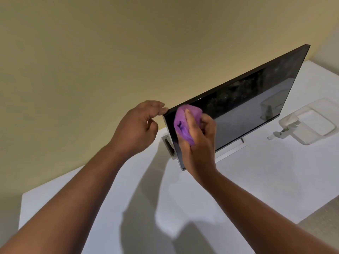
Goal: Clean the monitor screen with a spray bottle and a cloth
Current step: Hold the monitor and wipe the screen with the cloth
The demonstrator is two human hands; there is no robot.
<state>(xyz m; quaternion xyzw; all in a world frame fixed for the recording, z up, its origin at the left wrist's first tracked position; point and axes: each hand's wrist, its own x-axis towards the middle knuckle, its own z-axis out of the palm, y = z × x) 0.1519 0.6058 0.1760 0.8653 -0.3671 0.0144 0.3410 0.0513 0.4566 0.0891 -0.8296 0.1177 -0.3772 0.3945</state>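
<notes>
A dark monitor (256,99) stands on a white table (238,189), its screen speckled with spray droplets near the top. My right hand (198,142) grips a bunched purple cloth (183,123) and presses it against the screen's upper left part. My left hand (139,127) holds the monitor's top left corner, fingertips curled on the edge. A small spray bottle (282,131) lies on the table to the right of the monitor.
A clear plastic tray (315,121) sits at the right, touching the spray bottle. The monitor's silver stand (231,149) rests behind my right hand. A yellow wall rises behind the table. The table's front edge runs at the lower right.
</notes>
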